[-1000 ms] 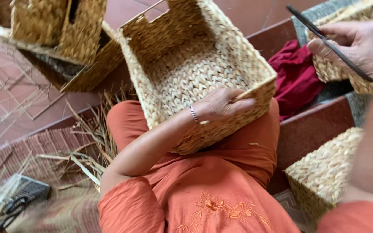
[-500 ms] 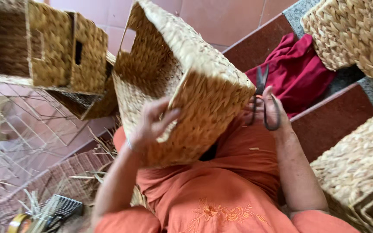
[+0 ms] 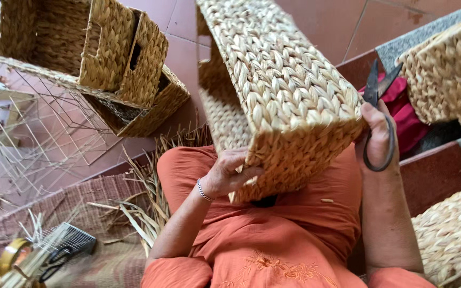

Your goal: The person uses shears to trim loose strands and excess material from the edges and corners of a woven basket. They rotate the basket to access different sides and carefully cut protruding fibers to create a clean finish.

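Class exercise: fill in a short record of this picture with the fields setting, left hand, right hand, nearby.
setting: person in orange clothes seated above a tiled floor
left hand: left hand grips the lower edge of a woven basket tipped on its side
right hand: right hand holds dark scissors against the basket
nearby: stacked baskets, red cloth, loose straw

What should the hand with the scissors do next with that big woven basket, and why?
Probably bring the scissors a little closer to the woven basket edge and look for stray fibre ends to snip. The left hand grips the basket's lower corner and tilts it up over the lap, and the right hand holds the scissors right beside the basket's side, blades pointing up. I can't see a loose end clearly.
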